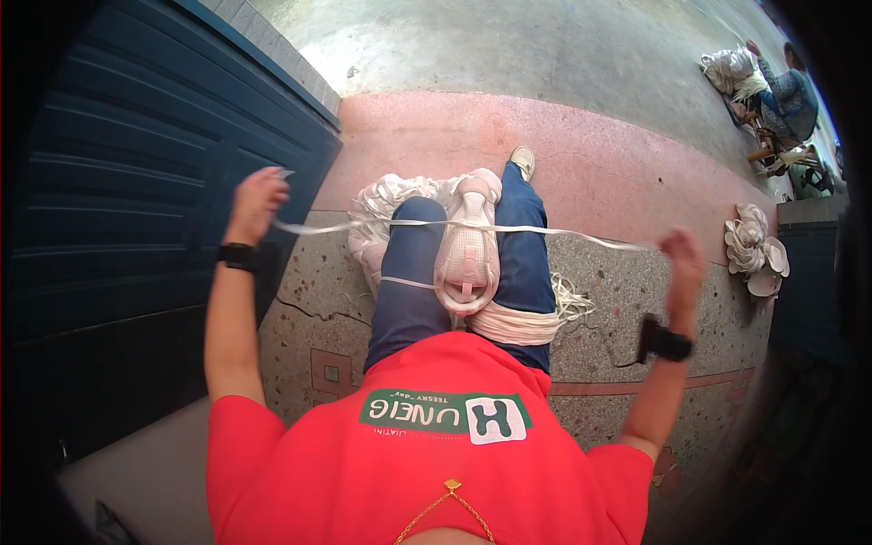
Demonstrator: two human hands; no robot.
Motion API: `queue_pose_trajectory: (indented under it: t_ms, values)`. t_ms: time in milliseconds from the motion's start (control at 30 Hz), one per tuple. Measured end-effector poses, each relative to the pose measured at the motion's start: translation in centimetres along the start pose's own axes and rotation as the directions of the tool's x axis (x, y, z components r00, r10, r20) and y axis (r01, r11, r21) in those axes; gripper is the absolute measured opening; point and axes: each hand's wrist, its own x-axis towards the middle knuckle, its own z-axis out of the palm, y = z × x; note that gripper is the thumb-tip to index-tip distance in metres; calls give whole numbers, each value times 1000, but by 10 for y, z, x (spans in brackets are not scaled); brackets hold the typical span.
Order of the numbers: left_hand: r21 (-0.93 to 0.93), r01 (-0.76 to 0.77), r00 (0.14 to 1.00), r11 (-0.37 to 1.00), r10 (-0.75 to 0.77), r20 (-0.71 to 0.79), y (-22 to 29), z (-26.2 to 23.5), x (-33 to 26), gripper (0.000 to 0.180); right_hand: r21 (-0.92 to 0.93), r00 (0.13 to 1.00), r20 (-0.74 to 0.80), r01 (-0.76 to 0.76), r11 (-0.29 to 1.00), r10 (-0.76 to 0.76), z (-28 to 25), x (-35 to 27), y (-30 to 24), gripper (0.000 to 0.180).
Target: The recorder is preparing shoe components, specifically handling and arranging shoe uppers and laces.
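Nearest to us is our red shirt (427, 463), with a thin gold chain (451, 501) hanging at its lower middle. Just past it, a thick coil (509, 324) of pale strip lies in our lap, against the sole of our pale shoe (468, 254), which rests across our blue-trousered legs (409, 282). More loose strip lies on the floor just right of the knee.

We hold both arms up and apart, each wrist wearing a black band. Our left hand (256, 202) is closed around one end of a flat white strip (545, 232), whose tip pokes out above the fingers. The strip runs taut from there across our legs, just over the shoe, to our right hand (683, 259), whose fingers are curled around the other end.

Beyond the shoe a heap (386, 213) of the same white stuff lies on the speckled floor (618, 282). A dark blue shutter (154, 182) stands on our left. Off to the right sits a white woven flower shape (754, 247), and farther off another person (786, 95) sits among pale bundles.
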Motion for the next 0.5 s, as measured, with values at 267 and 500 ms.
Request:
queue_pose_trajectory:
  t_ms: [267,500]
  values:
    - [317,33,823,948,-205,529,-67,235,-62,21,-413,677,736,451,791,-2,260,-61,68,8]
    - [506,-520,827,688,259,499,-83,265,-63,20,-464,754,622,573,676,-212,282,-34,67,12]
